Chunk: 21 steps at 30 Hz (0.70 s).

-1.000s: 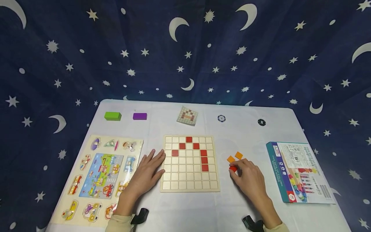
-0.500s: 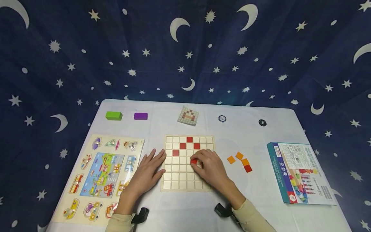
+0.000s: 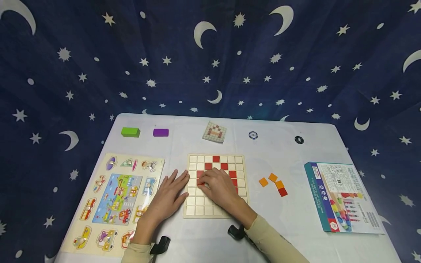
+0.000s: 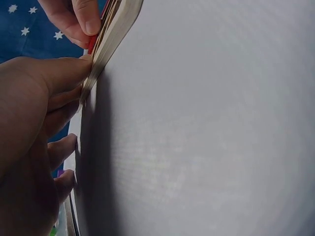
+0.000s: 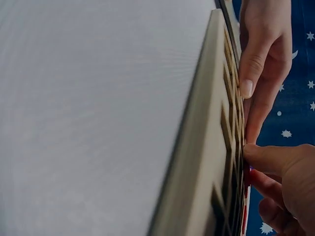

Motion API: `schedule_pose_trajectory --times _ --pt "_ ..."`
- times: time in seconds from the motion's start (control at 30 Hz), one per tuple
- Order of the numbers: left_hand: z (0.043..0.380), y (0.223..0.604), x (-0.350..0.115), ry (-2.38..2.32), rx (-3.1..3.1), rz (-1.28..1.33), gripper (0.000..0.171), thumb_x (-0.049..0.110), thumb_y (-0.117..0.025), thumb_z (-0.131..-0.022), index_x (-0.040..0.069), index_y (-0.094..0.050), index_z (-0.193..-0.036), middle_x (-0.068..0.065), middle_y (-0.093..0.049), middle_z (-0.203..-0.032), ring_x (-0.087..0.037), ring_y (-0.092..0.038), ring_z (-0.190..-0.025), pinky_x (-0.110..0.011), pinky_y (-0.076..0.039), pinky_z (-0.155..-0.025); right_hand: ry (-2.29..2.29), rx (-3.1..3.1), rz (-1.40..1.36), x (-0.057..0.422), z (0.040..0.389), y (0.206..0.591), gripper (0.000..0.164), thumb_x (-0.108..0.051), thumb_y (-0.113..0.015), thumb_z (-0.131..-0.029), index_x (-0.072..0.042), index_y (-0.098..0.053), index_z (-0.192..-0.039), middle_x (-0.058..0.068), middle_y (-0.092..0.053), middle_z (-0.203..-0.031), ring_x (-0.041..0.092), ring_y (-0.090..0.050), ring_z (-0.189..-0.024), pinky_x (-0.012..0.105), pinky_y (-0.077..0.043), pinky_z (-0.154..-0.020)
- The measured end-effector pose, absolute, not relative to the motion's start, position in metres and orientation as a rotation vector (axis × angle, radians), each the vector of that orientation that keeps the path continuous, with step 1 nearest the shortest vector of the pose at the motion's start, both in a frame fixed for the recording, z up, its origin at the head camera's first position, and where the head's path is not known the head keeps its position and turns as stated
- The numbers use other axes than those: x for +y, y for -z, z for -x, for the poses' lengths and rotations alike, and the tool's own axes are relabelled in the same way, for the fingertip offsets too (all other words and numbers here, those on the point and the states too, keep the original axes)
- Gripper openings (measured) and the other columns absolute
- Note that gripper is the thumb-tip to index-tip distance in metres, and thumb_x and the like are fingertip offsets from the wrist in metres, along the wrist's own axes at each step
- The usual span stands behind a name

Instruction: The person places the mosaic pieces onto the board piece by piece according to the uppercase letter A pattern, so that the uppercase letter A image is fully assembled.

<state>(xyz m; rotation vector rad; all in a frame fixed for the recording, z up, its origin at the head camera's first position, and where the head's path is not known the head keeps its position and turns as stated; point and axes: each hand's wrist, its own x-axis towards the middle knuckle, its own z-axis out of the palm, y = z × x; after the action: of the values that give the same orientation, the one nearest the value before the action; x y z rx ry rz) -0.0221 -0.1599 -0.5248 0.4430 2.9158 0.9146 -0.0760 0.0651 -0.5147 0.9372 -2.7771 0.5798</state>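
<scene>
A wooden grid board [image 3: 194, 210] lies on the white table, with several red tiles [image 3: 216, 159] set in its squares as a peaked shape. Over the board's left part, my right hand [image 3: 217, 187] pinches a red square tile [image 4: 92, 44] between thumb and fingers, close over a square just below the leftmost red one. The hand covers part of the grid. My left hand [image 3: 168, 197] lies with straight, spread fingers beside the board, thumb and fingertips at its left edge. In the right wrist view, the left hand [image 5: 268, 54] shows beyond the grid.
Several loose tiles, orange [image 3: 263, 182] and red [image 3: 282, 192], lie right of the board. A small pattern card [image 3: 214, 132] stands behind it. Around them are a picture puzzle [image 3: 116, 197], a green block [image 3: 130, 132], a purple block [image 3: 160, 132], two chips [image 3: 253, 135] and a box [image 3: 345, 197].
My right hand has taken a red tile from the loose pile and carried it left over the board to its left columns. The left hand has stayed at the board's edge.
</scene>
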Motion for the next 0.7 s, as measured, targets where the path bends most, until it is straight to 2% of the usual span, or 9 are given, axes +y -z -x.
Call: schedule_pose_trajectory --times 0.2,0.4,0.57,0.7 --pt "0.022 0.525 -0.161 -0.92 2.91 -0.444 0.06 0.025 -0.07 -0.103 0.009 -0.052 -0.158 -0.006 -0.047 -0.169 -0.042 -0.032 -0.162 -0.068 -0.024 -0.132 -0.556 -2.772 -0.923 0.066 0.075 0.517 0.007 -0.03 -0.088 -0.088 -0.025 -0.086 -0.093 -0.008 -0.078 -0.107 0.013 -0.067 -0.095 0.031 -0.058 -0.081" --pt "0.021 0.523 -0.16 -0.926 2.925 -0.444 0.059 0.024 -0.071 -0.102 0.008 -0.054 -0.157 -0.007 -0.049 -0.168 -0.043 -0.034 -0.161 -0.068 -0.025 -0.131 -0.587 -2.746 -0.969 0.068 0.074 0.519 0.005 -0.025 -0.086 -0.089 -0.028 -0.085 -0.093 -0.012 -0.08 -0.106 0.011 -0.068 -0.095 0.029 -0.057 -0.082" --pt "0.021 0.522 -0.16 -0.939 2.918 -0.436 0.06 0.024 -0.071 -0.102 0.008 -0.054 -0.157 -0.007 -0.048 -0.168 -0.043 -0.034 -0.161 -0.068 -0.025 -0.131 -0.729 -2.785 -1.001 0.087 0.072 0.512 0.011 -0.028 -0.081 -0.095 -0.028 -0.085 -0.105 -0.011 -0.081 -0.117 0.011 -0.069 -0.104 0.031 -0.059 -0.089" --pt "0.021 0.522 -0.16 -0.929 2.909 -0.429 0.061 0.024 -0.071 -0.102 0.008 -0.052 -0.158 -0.007 -0.047 -0.169 -0.042 -0.032 -0.162 -0.067 -0.024 -0.132 -0.85 -2.763 -0.912 0.123 0.07 0.508 0.019 -0.024 -0.082 -0.094 -0.023 -0.083 -0.113 -0.006 -0.079 -0.123 0.014 -0.069 -0.108 0.037 -0.059 -0.093"
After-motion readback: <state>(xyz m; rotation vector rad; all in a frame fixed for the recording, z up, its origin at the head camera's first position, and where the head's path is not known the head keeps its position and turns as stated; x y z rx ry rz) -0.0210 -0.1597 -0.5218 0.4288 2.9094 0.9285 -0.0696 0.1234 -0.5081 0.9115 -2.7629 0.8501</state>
